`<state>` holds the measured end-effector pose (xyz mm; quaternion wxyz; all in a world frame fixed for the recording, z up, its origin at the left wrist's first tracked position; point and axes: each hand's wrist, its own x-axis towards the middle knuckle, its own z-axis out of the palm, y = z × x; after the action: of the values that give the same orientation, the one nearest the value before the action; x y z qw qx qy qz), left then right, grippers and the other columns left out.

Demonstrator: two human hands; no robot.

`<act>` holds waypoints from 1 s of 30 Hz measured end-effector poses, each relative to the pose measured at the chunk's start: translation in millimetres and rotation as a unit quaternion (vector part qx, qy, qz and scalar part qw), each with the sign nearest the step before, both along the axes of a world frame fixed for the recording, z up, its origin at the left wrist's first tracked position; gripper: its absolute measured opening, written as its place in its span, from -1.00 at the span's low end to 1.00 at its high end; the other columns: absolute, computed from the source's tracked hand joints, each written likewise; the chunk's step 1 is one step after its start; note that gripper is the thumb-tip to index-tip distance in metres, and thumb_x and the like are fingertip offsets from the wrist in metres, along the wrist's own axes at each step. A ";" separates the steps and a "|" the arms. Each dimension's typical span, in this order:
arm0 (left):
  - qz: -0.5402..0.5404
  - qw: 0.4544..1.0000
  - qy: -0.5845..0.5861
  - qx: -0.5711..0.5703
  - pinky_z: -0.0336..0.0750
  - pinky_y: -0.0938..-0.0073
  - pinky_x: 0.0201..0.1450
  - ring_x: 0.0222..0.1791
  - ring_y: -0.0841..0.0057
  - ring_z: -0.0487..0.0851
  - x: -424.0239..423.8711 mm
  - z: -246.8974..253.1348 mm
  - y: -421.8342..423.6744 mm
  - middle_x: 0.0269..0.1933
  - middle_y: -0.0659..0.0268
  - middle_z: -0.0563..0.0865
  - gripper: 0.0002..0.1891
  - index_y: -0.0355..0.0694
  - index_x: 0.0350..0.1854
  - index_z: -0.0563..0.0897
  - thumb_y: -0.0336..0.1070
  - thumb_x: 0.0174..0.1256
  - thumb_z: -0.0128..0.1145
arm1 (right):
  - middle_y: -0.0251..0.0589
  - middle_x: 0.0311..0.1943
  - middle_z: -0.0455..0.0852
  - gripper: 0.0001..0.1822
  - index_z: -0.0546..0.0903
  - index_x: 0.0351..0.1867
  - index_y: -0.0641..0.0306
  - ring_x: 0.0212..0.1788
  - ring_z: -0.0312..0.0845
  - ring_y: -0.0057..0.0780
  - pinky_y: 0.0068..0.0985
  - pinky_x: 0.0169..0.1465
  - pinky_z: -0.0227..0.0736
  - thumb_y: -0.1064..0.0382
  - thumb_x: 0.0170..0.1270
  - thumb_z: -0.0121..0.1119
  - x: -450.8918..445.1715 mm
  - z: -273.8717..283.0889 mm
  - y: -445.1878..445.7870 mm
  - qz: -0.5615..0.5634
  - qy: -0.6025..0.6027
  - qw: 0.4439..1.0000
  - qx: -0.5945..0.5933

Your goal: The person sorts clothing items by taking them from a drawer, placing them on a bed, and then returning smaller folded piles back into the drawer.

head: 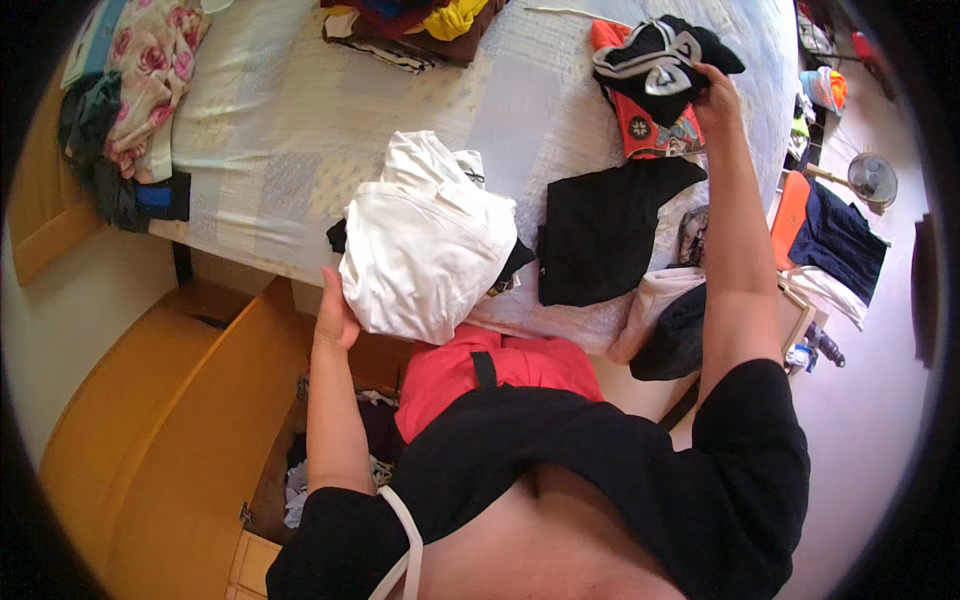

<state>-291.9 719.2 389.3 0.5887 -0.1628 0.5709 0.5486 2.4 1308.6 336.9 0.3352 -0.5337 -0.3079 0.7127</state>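
Note:
On the bed's near edge lies a loosely bunched white garment (pixel 427 247), with black cloth showing under it on both sides. My left hand (pixel 337 311) is at its lower left edge, thumb up; part of the fingers is hidden behind the cloth. My right hand (pixel 716 94) grips the edge of a black garment with white trim (pixel 660 64), at the upper right. Beneath that garment lies a red printed garment (pixel 626 124). A folded black garment (pixel 600 232) rests between the white one and my right forearm.
A pile of coloured clothes (pixel 420 30) sits at the bed's far side, and rose-patterned fabric (pixel 150 75) at the left. A pale and dark bundle (pixel 671 330) lies by the near right corner. Below left stands an open wooden cabinet (pixel 187 397); a fan (pixel 872 178) is at right.

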 end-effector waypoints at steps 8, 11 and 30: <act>0.016 0.987 0.135 -0.090 0.35 0.31 0.24 0.25 0.35 0.44 -3.4 -4.9 -23.8 0.28 0.16 0.46 -0.22 -0.16 0.38 0.30 0.01 0.17 0.36 | -0.18 -0.37 0.69 -0.78 0.64 -0.19 0.29 -0.34 0.61 -0.35 -0.37 -0.14 0.52 0.25 0.16 0.19 122.5 45.0 -90.2 0.081 -0.252 0.961 0.080; -0.158 0.940 0.271 -0.133 0.43 0.35 0.14 0.11 0.37 0.55 -13.9 -25.6 -31.5 0.16 0.17 0.58 -0.36 -0.18 0.31 0.40 -0.15 0.19 0.33 | -0.23 -0.45 0.68 -0.58 0.59 -0.09 0.36 -0.43 0.56 -0.41 -0.39 -0.31 0.48 0.18 0.05 0.34 141.1 -13.4 -167.5 0.098 -0.580 0.792 0.164; -0.400 0.676 0.593 0.179 0.22 0.12 0.31 0.12 0.32 0.56 26.7 94.1 -15.8 -0.07 0.32 0.72 -0.80 -0.16 -0.56 0.54 -0.64 -0.20 -0.02 | 0.08 -0.41 0.69 -0.03 0.19 0.41 -0.21 -0.30 0.65 0.02 -0.21 -0.12 0.52 0.32 -0.17 0.29 -177.0 91.4 -391.5 0.767 -0.140 0.554 0.291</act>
<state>-265.2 703.4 483.4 0.3082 0.5490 0.7016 0.3335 -174.6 917.1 428.2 -0.2486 -0.0614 -0.8347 0.4876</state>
